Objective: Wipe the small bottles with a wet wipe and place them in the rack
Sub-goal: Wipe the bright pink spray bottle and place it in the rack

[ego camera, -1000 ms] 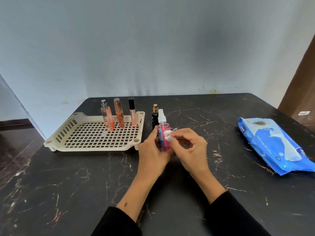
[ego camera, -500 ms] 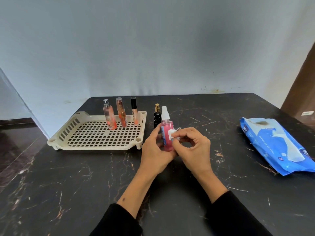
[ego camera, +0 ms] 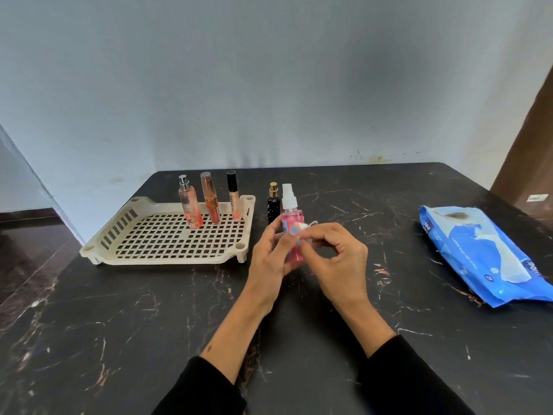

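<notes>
A person's two hands meet over the middle of a black marble-patterned table (ego camera: pixel 119 324). The left hand (ego camera: pixel 269 256) grasps a small pink spray bottle (ego camera: pixel 294 235) upright by its body, its white pump top standing clear above the fingers. The right hand (ego camera: pixel 338 259) pinches a small wad of white wet wipe (ego camera: pixel 305 227) against the bottle's side. Both forearms come up from the near edge in black sleeves (ego camera: pixel 413 381). Just behind the pink bottle a black bottle with a gold cap (ego camera: pixel 273 205) stands on the table, just beside the right end of the rack. The cream plastic rack (ego camera: pixel 167 259), a shallow lattice tray on short feet, sits to the left of the hands; three slim bottles stand in a row along its far side: a peach one with a silver top (ego camera: pixel 188 209), a copper-coloured one (ego camera: pixel 211 199) and a pale one with a black cap (ego camera: pixel 233 196). The near part of the rack's lattice floor is bare. A blue pack of wipes (ego camera: pixel 490 256) lies well apart at the right, near the table's right edge. Wide bare table surface lies to the left of the forearms and between the hands and the pack. The far edge of the table meets a plain pale blue-grey wall (ego camera: pixel 269 85); a dark floor (ego camera: pixel 27 247) shows beyond the left edge.
</notes>
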